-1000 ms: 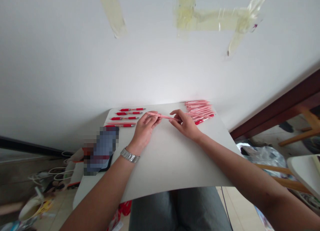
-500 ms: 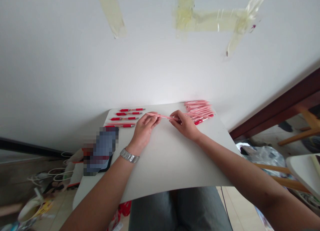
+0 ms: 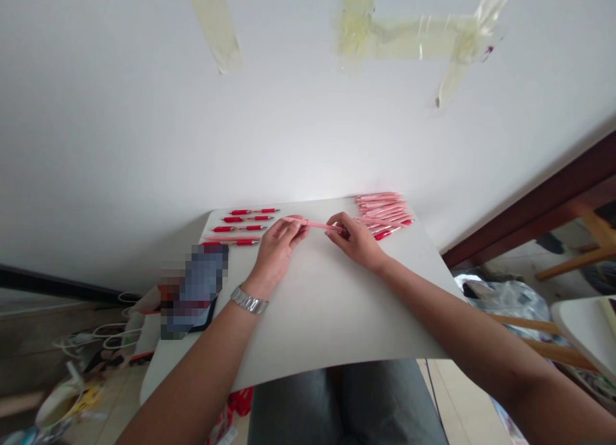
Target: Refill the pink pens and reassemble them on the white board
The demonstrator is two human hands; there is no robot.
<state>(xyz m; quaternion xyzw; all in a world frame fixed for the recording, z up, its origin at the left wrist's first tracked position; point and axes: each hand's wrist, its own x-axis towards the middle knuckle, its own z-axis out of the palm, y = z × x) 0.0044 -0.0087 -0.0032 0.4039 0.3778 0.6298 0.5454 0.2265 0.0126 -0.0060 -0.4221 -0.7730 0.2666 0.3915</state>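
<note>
My left hand (image 3: 278, 243), with a metal watch (image 3: 249, 300) on its wrist, pinches the left end of a slim pink pen (image 3: 317, 225). The pen lies nearly level above the table, bridging the gap between my hands. My right hand (image 3: 355, 240) has its fingers closed around the pen's other end, whose tip they hide. Just beyond my right hand is a heap of pink pens (image 3: 382, 204), with a red pen (image 3: 394, 230) at its near side. Left of my left hand, several red pens (image 3: 239, 229) lie in spaced rows, a pink pen (image 3: 226, 238) beside the nearest.
The white table (image 3: 332, 317) meets a wall with yellowed tape (image 3: 418, 40). A blurred-out dark object (image 3: 195, 291) lies at the table's left edge. Cables (image 3: 110, 333) are down on the left; a plastic bag (image 3: 510, 301) and wooden furniture are on the right.
The pale thin stretch of the pen between my hands now shows as pink. Both hands have hardly moved and keep their grip.
</note>
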